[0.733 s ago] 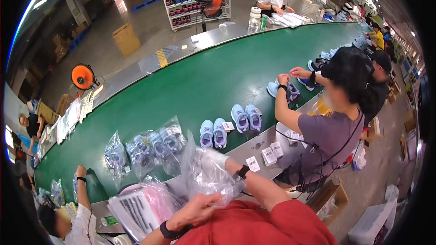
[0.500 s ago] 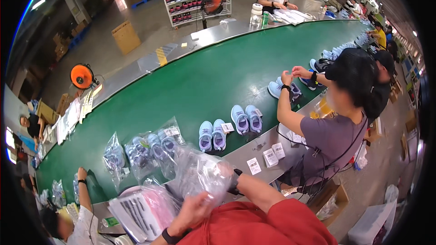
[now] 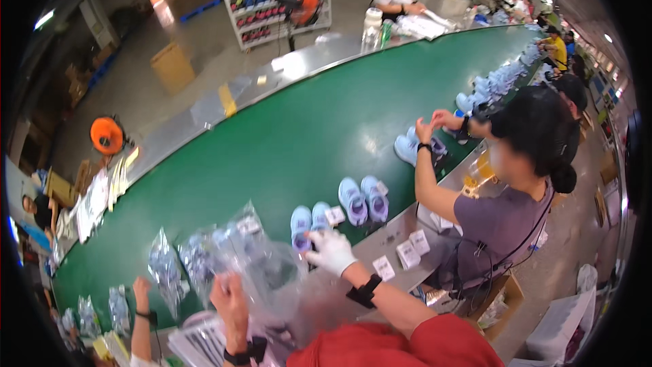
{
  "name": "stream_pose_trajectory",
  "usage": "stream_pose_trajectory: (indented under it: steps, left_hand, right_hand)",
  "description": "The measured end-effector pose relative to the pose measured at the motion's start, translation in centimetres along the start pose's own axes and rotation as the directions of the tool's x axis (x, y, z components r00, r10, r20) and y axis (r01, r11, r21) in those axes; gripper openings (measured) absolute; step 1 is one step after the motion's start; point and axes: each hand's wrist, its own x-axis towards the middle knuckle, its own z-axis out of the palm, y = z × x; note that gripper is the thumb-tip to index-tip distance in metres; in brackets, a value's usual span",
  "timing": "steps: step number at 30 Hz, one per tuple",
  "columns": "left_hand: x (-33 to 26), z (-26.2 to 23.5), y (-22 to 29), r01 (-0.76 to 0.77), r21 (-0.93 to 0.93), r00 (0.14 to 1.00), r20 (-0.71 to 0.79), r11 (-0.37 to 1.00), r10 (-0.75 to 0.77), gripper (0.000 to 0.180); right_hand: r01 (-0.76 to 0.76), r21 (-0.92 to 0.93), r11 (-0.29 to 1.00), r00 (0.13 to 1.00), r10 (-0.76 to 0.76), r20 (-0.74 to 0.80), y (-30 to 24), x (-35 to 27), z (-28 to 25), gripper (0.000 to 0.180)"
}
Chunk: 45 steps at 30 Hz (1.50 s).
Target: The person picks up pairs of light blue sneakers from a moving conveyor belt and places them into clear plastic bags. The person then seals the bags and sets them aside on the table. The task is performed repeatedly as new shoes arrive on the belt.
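My left hand (image 3: 231,300) is closed, raised above the belt's near edge, and a clear plastic bag (image 3: 272,273) hangs from it to the right. My right hand (image 3: 331,253), in a white glove, reaches over the belt with fingers apart. Its fingertips are at the heel end of a light blue sneaker (image 3: 301,223), and whether they touch it is hard to tell. The second sneaker (image 3: 320,215) of that pair carries a white tag and is partly hidden by the glove. Another tagged pair of sneakers (image 3: 363,200) stands to the right.
On the green belt (image 3: 258,156), several bagged pairs of shoes (image 3: 166,268) lie to the left. A stack of plastic bags (image 3: 204,340) is below my left hand. A co-worker (image 3: 502,224) handles shoes at right; label stacks (image 3: 407,255) lie on the metal edge. Another co-worker's hand (image 3: 140,292) is at left.
My right hand has come away from the plastic bag and moved out to the sneakers. My left hand has moved left and up, and the bag hangs lower and flatter.
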Motion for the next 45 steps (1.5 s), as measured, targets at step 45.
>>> stream_pose_trajectory:
  steps: [45]
  left_hand:
    - [-3.5,9.2,7.5,-0.704,-0.098,0.145,0.95,0.703,0.277,0.027]
  right_hand:
    - [0.349,0.184,0.919,0.92,-0.374,0.119,-1.4,-6.9,-5.4,0.037]
